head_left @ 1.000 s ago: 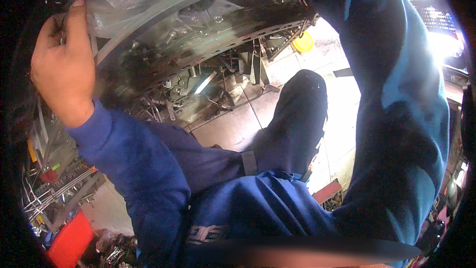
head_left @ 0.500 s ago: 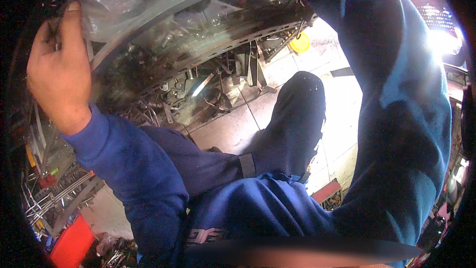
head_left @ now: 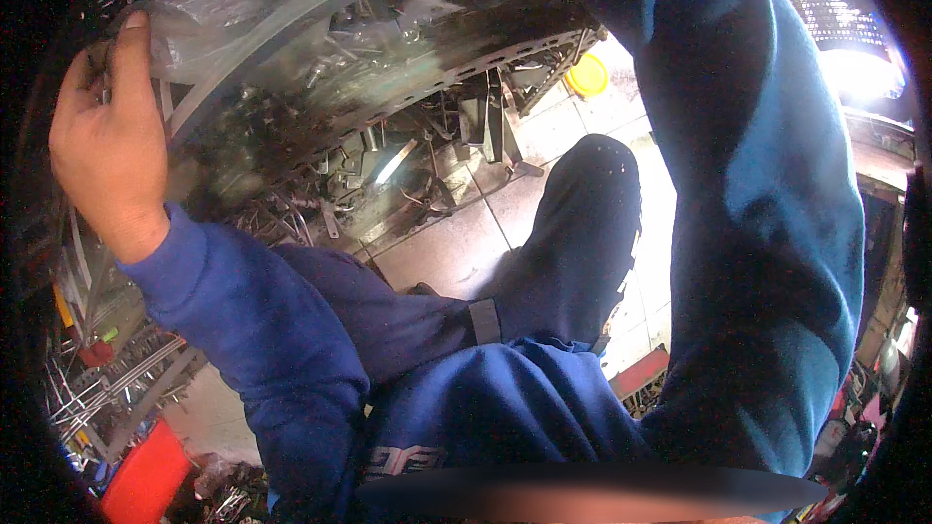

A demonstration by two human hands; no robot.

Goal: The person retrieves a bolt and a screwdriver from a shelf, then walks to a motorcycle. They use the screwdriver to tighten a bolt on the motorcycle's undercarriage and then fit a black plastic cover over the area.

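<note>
At the upper left, my left hand (head_left: 112,141) is raised with its fingers curled and its thumb along the edge of a crumpled clear plastic sheet (head_left: 209,24). What its fingers close on is hidden. Beside it, a long, curved, translucent grey strip (head_left: 291,15) arches up to the top edge, near my right sleeve. My right arm (head_left: 757,184) reaches up along the right side, and its hand is beyond the top edge. Under the strip lies a dark, dirty metal surface (head_left: 388,58) with a perforated edge.
Metal offcuts and brackets (head_left: 466,126) lie on the tiled floor (head_left: 437,252) before my knee. A yellow round lid (head_left: 586,75) is farther off. Metal rods (head_left: 121,393) and a red panel (head_left: 146,475) are at lower left. Bright light (head_left: 864,73) glares at right.
My right arm has moved a little to the left, and the curved strip has shifted left and up with it. My left hand has barely moved and keeps its grip.
</note>
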